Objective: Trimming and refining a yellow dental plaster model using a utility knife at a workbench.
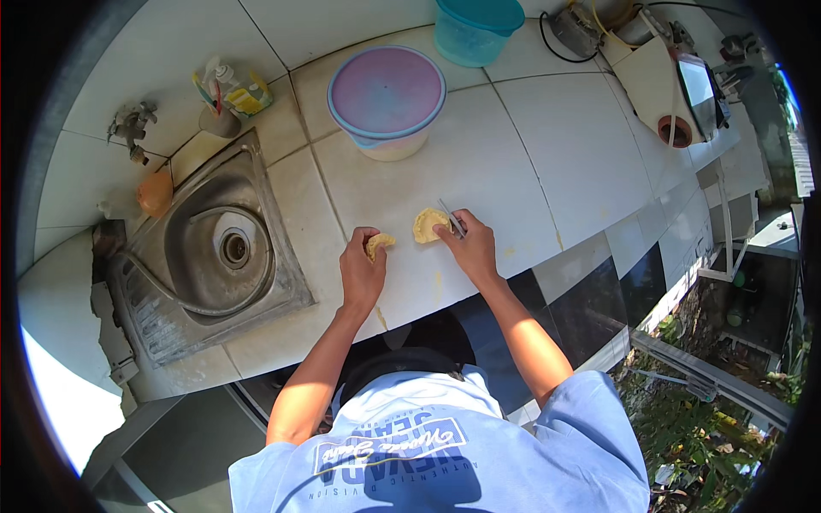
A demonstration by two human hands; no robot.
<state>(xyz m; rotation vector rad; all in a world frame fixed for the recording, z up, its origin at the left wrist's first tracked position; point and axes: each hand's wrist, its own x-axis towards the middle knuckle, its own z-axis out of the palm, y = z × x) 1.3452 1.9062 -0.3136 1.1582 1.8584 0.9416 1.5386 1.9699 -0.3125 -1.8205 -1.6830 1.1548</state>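
Note:
My left hand (363, 269), left of centre over the tiled counter, has its fingers wrapped round a small yellow piece (380, 244) with an uneven edge. Just to its right, my right hand (468, 248) grips a larger, rounded yellow piece (428, 224), which looks like a moulded cast, together with a thin grey metal tool (447, 211) that sticks up beside it. The two pieces are apart. A clear round tub with a purple lid (385, 94) stands behind my hands.
The steel sink (154, 333) with a hose is on the left, below a tap (131, 128), bottles (248, 94) and a cup (221, 121). A teal-lidded tub (470, 38) is at the back, a white appliance (650, 94) back right. The counter's edge drops to plants (701, 445).

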